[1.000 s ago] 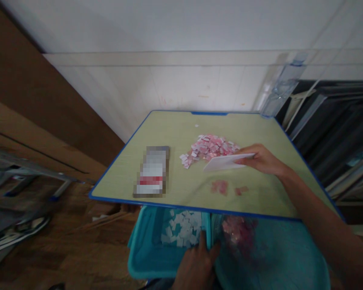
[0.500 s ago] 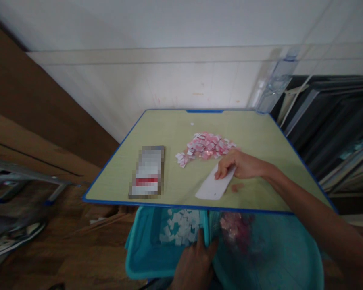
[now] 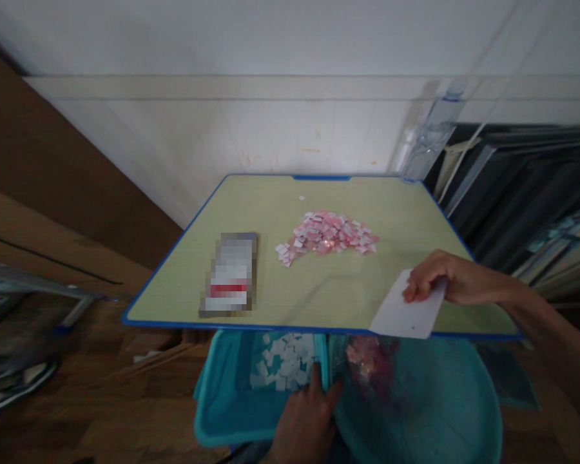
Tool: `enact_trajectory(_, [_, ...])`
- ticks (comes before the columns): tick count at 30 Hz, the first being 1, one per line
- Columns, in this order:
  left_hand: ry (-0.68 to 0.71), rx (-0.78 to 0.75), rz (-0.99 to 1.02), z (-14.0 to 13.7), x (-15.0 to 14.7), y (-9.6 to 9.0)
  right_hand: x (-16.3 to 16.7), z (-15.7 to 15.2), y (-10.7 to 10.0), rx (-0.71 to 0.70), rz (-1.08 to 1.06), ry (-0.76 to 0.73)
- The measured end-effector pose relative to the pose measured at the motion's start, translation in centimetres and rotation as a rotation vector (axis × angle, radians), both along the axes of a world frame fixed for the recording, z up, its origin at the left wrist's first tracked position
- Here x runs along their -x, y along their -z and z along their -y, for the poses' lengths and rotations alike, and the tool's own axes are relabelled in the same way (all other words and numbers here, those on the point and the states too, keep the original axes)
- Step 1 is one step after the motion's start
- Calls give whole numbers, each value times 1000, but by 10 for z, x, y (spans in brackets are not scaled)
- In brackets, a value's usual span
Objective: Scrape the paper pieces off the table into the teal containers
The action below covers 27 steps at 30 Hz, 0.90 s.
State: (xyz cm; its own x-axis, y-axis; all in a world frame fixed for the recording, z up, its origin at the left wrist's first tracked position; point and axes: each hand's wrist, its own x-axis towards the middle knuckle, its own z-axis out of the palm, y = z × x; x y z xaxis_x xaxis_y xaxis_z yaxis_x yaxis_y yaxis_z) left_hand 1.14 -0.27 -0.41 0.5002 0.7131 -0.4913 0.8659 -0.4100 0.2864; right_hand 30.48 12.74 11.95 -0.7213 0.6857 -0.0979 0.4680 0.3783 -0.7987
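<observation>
My right hand (image 3: 432, 277) pinches a flat white card (image 3: 408, 309) over the front right of the table, its lower edge at the blue table edge. My left hand (image 3: 307, 419) is low in front, with finger and thumb on either side of the adjoining rims of a teal rectangular tub (image 3: 207, 412) and a round teal basin (image 3: 490, 412). Small white pieces (image 3: 287, 361) lie in the tub. Shiny pink material (image 3: 370, 364) sits in the basin. A pile of small pink and white pieces (image 3: 333, 232) is on the table, apart from both hands.
The light green table (image 3: 270, 296) has a blue rim and stands against a white wall. A blurred-out flat object (image 3: 229, 274) lies on its left. A clear plastic bottle (image 3: 430, 142) stands at the back right corner. Dark flat panels (image 3: 522, 187) lean at the right.
My right hand has moved right and slightly toward me with the card, away from the pile. A blurred pink bit beside the card no longer shows on the table. My left hand stays at the rims.
</observation>
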Motion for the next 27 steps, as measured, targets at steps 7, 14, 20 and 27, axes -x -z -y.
enact_trajectory(7, [-3,-18,-9,1,-1,-2,-12,-17,-28,-43,121,283])
enact_trajectory(14, [-3,-26,-10,0,0,-1,-20,-54,-12,-12,200,440])
enact_trajectory(20, [1,14,-37,-1,-1,-5,-21,-51,0,17,241,369])
enact_trajectory(27, [3,31,-26,-2,-2,-6,-14,-30,4,102,225,287])
